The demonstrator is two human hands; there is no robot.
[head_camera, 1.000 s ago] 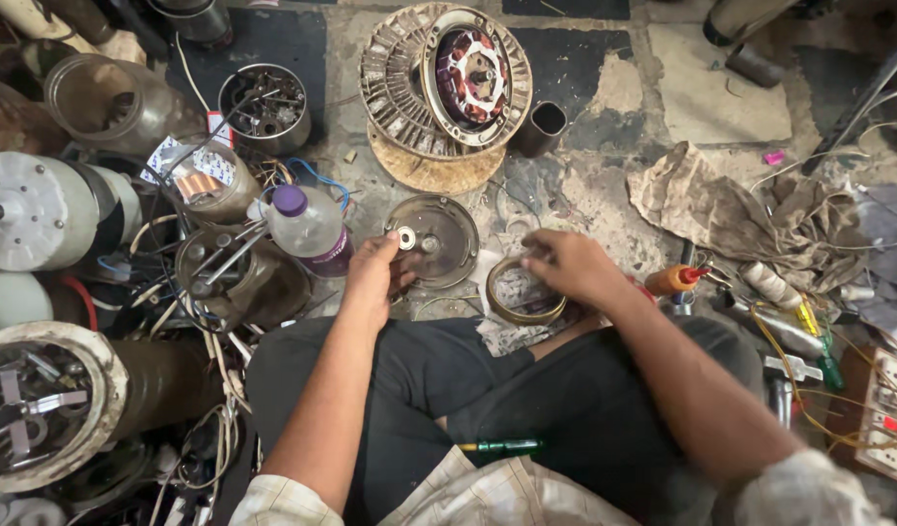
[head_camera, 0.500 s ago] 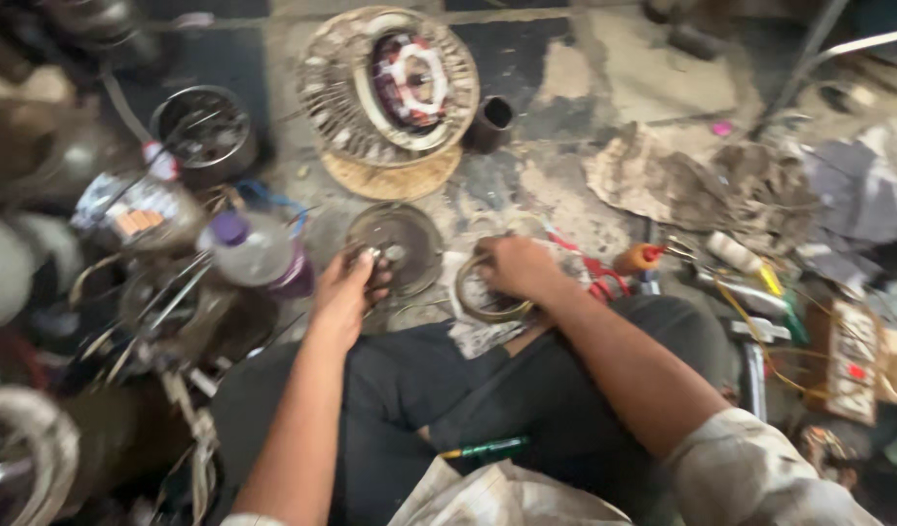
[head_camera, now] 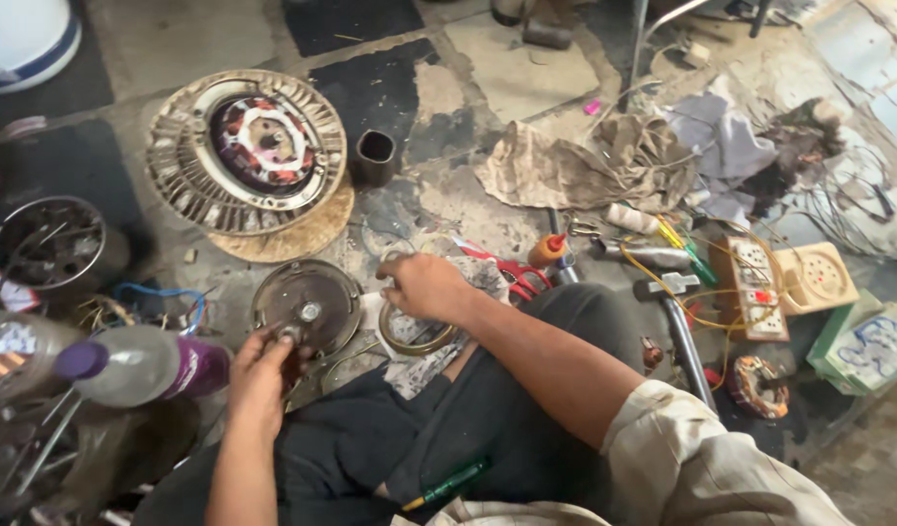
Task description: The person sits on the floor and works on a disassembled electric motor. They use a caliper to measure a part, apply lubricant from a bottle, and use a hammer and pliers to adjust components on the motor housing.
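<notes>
My left hand grips the near edge of a round dark metal motor cover that lies on the floor, its fingers at the small bearing in the middle. My right hand rests closed on a brass-coloured metal ring lying on a patterned rag in front of my knee. A green screwdriver lies on my black trousers.
A large round motor stator sits on a wooden disc at the back left, a dark cup beside it. A clear bottle with a purple cap lies at the left. Rags, tools, switch boards and wires crowd the right.
The camera has swung to the right, so everything sits further left in view. Both hands have stayed on the cover and the ring.
</notes>
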